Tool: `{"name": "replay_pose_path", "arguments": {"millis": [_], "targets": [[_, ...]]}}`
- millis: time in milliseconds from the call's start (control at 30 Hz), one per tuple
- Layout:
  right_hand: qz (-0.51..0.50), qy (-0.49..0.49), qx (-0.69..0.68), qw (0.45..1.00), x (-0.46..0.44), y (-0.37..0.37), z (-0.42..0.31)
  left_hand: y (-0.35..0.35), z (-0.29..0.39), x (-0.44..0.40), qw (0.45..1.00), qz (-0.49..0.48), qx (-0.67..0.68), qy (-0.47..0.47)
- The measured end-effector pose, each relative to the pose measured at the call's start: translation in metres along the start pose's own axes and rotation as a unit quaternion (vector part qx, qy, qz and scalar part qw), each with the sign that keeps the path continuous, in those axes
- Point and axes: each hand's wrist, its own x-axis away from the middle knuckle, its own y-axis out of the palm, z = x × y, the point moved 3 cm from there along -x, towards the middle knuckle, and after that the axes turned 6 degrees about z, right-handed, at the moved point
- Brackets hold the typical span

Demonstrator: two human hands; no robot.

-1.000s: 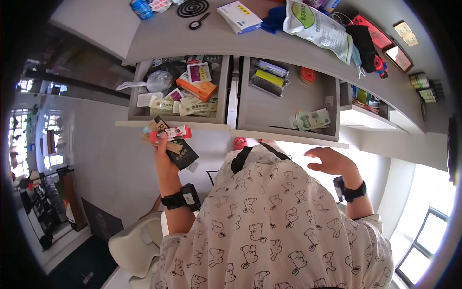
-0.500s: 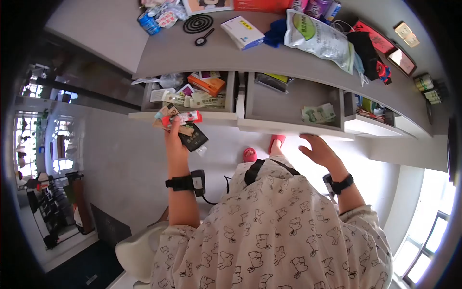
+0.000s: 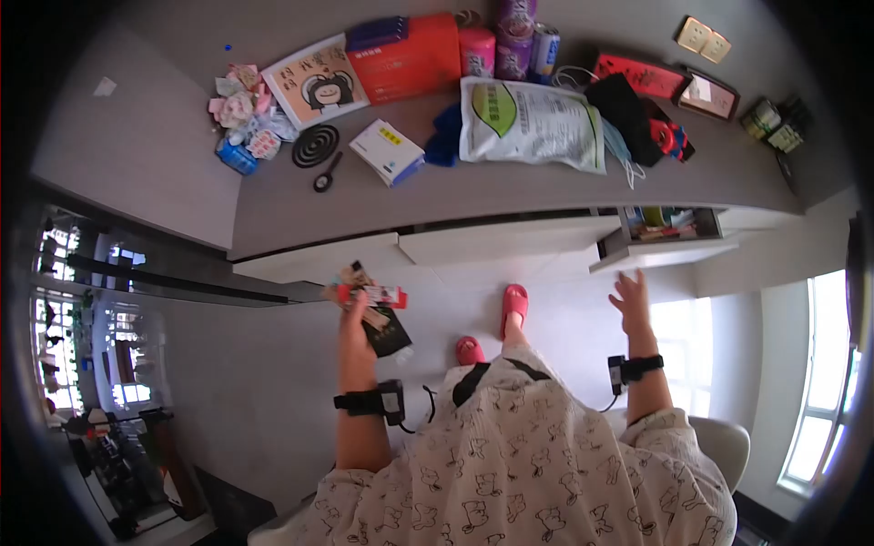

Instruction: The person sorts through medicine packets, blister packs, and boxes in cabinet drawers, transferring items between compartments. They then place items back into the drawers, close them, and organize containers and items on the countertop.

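Observation:
My left hand point(image 3: 357, 318) is closed around a bundle of small flat packets point(image 3: 386, 297). A red-and-white one, tan pieces and a black packet point(image 3: 390, 335) stick out of it; I cannot make out what each is. It is held in front of the left drawer point(image 3: 319, 258), whose front now sits nearly flush with the desk. My right hand point(image 3: 630, 300) holds nothing, its fingers apart, just in front of the right drawer point(image 3: 669, 253). That drawer is pulled out, with several colourful items in it. The middle drawer point(image 3: 510, 238) is pushed in.
On the desk point(image 3: 300, 205) lie a magnifying glass point(image 3: 328, 173), a black coil point(image 3: 315, 146), white-and-blue boxes point(image 3: 388, 151) and a big white-and-green bag point(image 3: 533, 127). Cans point(image 3: 544, 50) and a red box point(image 3: 405, 59) stand behind. A chair point(image 3: 728, 446) is at my right.
The left and middle drawers have gone from open to pushed in. The right drawer now sticks out further than the others. My right hand spread its fingers near it; my left keeps its packets.

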Motion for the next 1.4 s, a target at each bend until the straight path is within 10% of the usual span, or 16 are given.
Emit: {"name": "replay_pose_path", "arguments": {"millis": [433, 500, 567, 633, 733, 833, 900, 933, 967, 1033, 1233, 1400], "targets": [[-0.077, -0.029, -0.169, 0.982, -0.027, 0.052, -0.06, 0.165, -0.083, 0.032, 0.926, -0.321, -0.11, -0.168], [-0.099, -0.04, -0.131, 0.986, -0.031, 0.056, -0.069, 0.175, -0.113, 0.018, 0.914, -0.35, -0.187, -0.085], [-0.139, -0.057, -0.1, 0.984, -0.03, 0.058, -0.079, 0.192, -0.12, 0.001, 0.752, -0.352, -0.522, 0.197], [-0.142, -0.038, -0.119, 0.982, -0.031, 0.044, -0.079, 0.203, -0.136, -0.016, 0.633, -0.359, -0.62, 0.291], [-0.237, 0.004, 0.039, 0.971, -0.033, 0.012, -0.085, 0.223, -0.141, -0.016, 0.609, -0.371, -0.629, 0.311], [-0.272, 0.018, 0.106, 0.956, -0.051, -0.057, -0.067, 0.231, -0.148, -0.016, 0.615, -0.281, -0.723, 0.14], [-0.245, 0.059, 0.131, 0.959, -0.06, -0.112, -0.057, 0.22, -0.176, -0.029, 0.67, -0.457, -0.582, 0.058], [-0.231, 0.053, 0.137, 0.962, -0.053, -0.135, -0.063, 0.247, -0.178, 0.001, 0.729, -0.438, -0.497, -0.173], [-0.213, 0.047, 0.144, 0.965, -0.045, -0.158, -0.072, 0.273, -0.189, 0.023, 0.746, -0.456, -0.435, -0.216], [-0.193, 0.052, 0.144, 0.969, -0.036, -0.188, -0.082, 0.338, -0.214, 0.062, 0.686, -0.537, -0.388, -0.3], [-0.178, 0.112, -0.104, 0.972, -0.025, -0.216, -0.082, 0.479, -0.361, 0.099, 0.578, -0.651, -0.318, -0.376], [-0.058, 0.122, -0.364, 0.921, 0.027, -0.174, -0.095, 0.462, -0.389, 0.133, 0.595, -0.59, -0.341, -0.427]]}}
